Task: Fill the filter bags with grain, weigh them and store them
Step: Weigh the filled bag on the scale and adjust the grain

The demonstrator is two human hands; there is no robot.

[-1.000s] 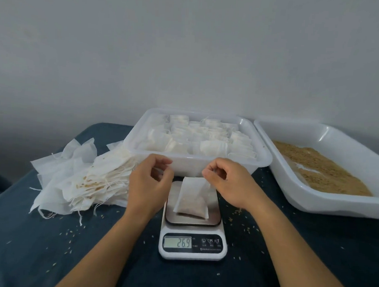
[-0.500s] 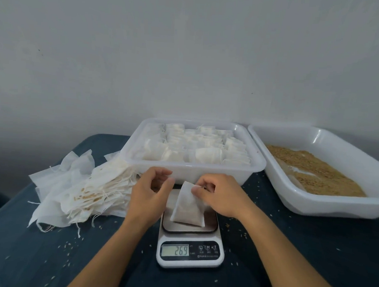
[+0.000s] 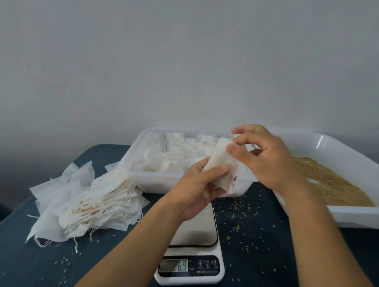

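Observation:
I hold a filled white filter bag [image 3: 223, 166] in the air above the kitchen scale [image 3: 192, 247], in front of the storage tub. My left hand [image 3: 198, 189] grips its lower part, thumb across the front. My right hand [image 3: 261, 157] pinches its top edge with thumb and fingers. The scale's steel plate is bare and its display [image 3: 174, 266] reads about 26.9. The clear storage tub [image 3: 139, 171] behind holds several filled bags. A white tray [image 3: 355, 213] on the right holds brown grain [image 3: 330, 184].
A heap of empty filter bags with strings [image 3: 83, 206] lies on the dark blue table [image 3: 38, 262] to the left. Loose grains are scattered around the scale. A plain grey wall stands behind the containers.
The filled bag has come up off the scale plate, raised by both hands toward the storage tub. The view has tilted so the scale sits lower in frame.

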